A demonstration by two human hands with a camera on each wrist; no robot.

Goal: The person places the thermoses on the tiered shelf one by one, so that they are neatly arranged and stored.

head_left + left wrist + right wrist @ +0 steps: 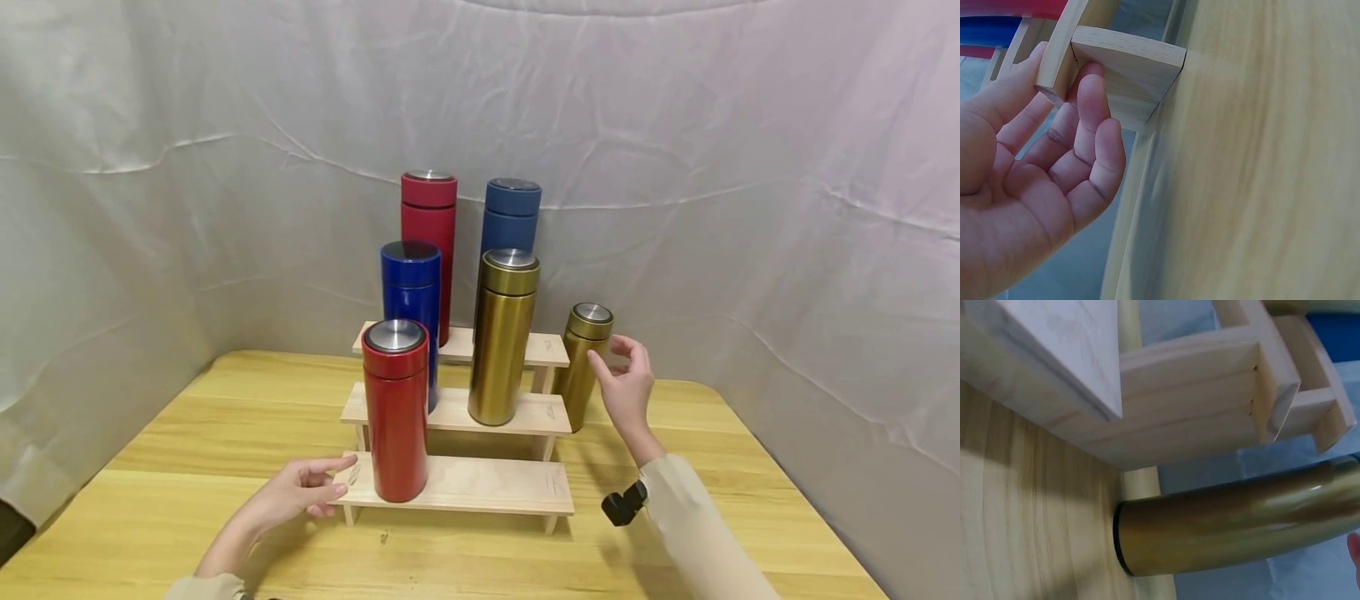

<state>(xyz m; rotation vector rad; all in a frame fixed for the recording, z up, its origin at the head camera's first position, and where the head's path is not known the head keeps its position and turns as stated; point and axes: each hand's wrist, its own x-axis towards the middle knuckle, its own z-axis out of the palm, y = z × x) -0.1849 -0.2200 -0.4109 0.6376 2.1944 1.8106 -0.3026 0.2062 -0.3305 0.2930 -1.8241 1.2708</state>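
A three-step wooden display stand (495, 483) stands on the table. My left hand (300, 487) holds the left end of its lowest step; in the left wrist view the fingers (1094, 94) curl beneath the board end. Beside the stand's right side, a gold thermos flask (577, 375) stands upright on the table. My right hand (630, 387) is at that flask's right side, thumb and fingers spread and loosely bent; whether they touch it is hard to tell. The right wrist view shows the flask's lower body (1235, 519) and only a fingertip (1354, 547) at the edge.
On the lowest step stands a red flask (397, 417). The middle step bears a glossy blue flask (411, 275) and another gold flask (504, 350). At the top are a dark red flask (431, 217) and a matte blue flask (512, 217). Grey cloth (225, 208) hangs behind.
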